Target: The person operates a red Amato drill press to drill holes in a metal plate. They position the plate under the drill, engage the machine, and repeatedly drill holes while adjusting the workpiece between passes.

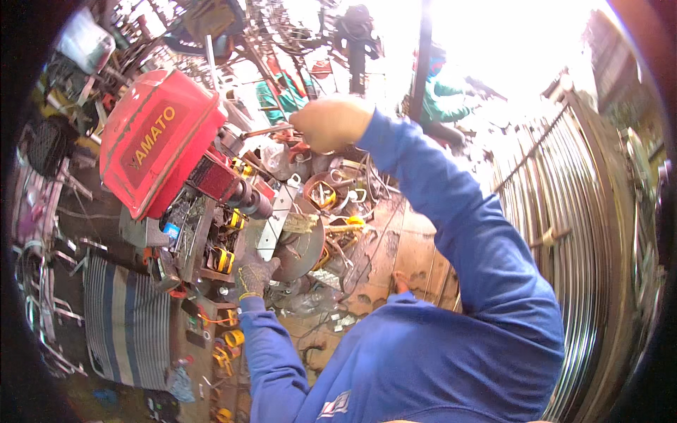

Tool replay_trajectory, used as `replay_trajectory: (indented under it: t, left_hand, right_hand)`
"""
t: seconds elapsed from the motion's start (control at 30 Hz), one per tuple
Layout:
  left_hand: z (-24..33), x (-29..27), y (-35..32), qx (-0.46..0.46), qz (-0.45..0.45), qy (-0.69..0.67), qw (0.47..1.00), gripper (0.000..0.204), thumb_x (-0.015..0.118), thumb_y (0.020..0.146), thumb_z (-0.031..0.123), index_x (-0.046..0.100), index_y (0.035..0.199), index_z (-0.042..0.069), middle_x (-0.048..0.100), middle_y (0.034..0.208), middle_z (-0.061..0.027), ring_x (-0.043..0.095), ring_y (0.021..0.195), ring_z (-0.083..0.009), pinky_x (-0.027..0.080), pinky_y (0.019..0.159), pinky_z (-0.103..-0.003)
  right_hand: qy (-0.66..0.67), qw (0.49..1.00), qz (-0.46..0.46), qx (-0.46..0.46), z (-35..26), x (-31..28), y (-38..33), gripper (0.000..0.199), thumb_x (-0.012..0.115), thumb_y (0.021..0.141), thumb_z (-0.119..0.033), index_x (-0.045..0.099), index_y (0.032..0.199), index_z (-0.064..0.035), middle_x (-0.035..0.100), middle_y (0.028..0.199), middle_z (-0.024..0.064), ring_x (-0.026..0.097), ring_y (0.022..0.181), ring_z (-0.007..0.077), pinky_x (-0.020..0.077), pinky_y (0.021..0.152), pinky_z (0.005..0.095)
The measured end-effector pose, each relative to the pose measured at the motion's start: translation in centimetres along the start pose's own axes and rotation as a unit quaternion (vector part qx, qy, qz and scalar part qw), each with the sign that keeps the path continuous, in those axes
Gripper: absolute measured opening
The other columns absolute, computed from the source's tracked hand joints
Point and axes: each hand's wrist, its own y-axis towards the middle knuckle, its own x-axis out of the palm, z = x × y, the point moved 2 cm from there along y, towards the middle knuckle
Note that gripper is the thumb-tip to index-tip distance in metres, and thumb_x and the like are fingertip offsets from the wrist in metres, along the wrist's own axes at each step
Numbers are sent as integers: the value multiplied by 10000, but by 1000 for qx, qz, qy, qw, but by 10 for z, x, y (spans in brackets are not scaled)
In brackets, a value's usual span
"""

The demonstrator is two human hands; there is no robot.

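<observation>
Red drill press [159, 144] stands amid clutter [342, 224], left grip [255, 276] holding a plate [277, 220], right grip [331, 123] a lever [266, 131].

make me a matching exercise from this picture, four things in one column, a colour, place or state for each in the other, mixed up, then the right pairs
Column one
1. drill cover
2. metal strip
3. left hand
4. right hand

Column two
A. gloved, at the strip's near end
B. raised, bare, at the handle
C. bright red
D. pale, long and flat

Right pairs: 1-C, 2-D, 3-A, 4-B
</observation>
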Motion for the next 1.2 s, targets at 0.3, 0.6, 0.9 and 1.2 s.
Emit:
replay_trajectory:
  t: [0.3, 0.6, 0.9, 1.2]
  left_hand:
    - [-15, 11, 7, -50, -3, 14, 999, 621, 877, 760, 319, 670, 1243, -12, 744, 1125, -223, 727, 1015, -344, 562, 879, -433]
    - [-11, 13, 8, -72, 29, 68, 995, 642, 898, 712, 376, 662, 1188, 16, 736, 1072, -242, 703, 1016, -430, 563, 871, -497]
    - [4, 1, 5, -67, -18, 30, 997, 556, 874, 733, 341, 696, 1092, -44, 739, 1031, -249, 717, 971, -400, 555, 849, -475]
    - [-4, 5, 9, -61, -26, 60, 996, 590, 864, 736, 330, 688, 1189, -3, 748, 1090, -221, 721, 1011, -397, 568, 874, -470]
  right_hand:
    - [161, 973, 118, -116, 20, 20, 2, 414, 776, 819, -261, 681, 1129, -4, 708, 909, 228, 703, 850, 403, 552, 751, 482]
    - [216, 964, 116, -101, 21, 23, 1, 661, 821, 805, -292, 614, 1374, -28, 700, 1207, 228, 692, 1106, 338, 538, 941, 424]
    - [754, 522, 3, -400, 27, 11, 9, 1111, 568, 838, -820, 188, 1666, -184, 179, 1700, 188, 285, 1526, 431, 373, 1199, 518]
    - [205, 979, 8, 6, 27, 26, 5, 664, 765, 897, -316, 519, 1441, -26, 689, 1180, 239, 669, 1119, 370, 517, 947, 475]
